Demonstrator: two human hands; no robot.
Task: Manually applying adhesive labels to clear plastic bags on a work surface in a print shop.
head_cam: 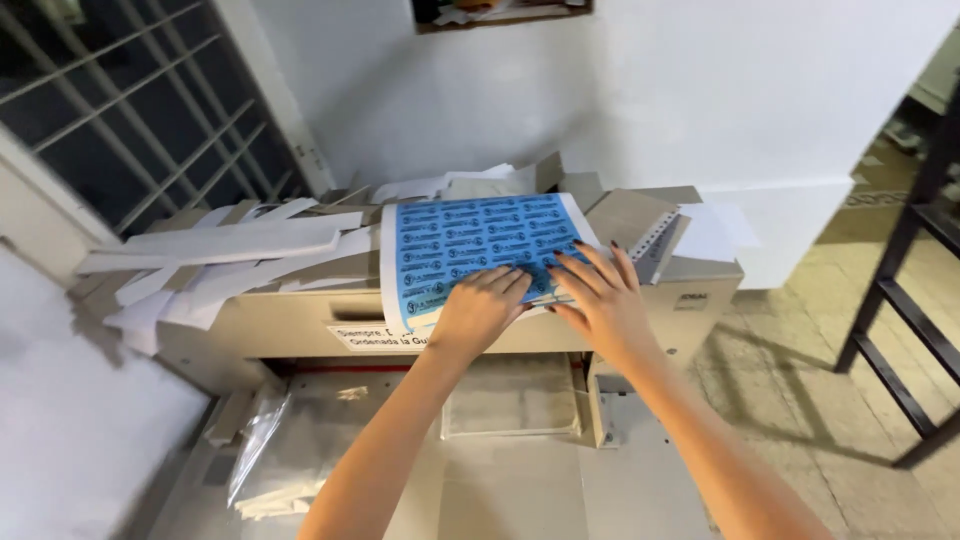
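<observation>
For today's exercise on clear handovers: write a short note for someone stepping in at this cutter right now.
Left hand: flat, palm down on the blue sheets.
Right hand: fingers spread on the sheets' right edge.
Sheets lie on top of the cutter, near edge overhanging.
White strips are piled to the left.
Done: sheets are on top.
Left: nothing blue lies on the bed below.
</observation>
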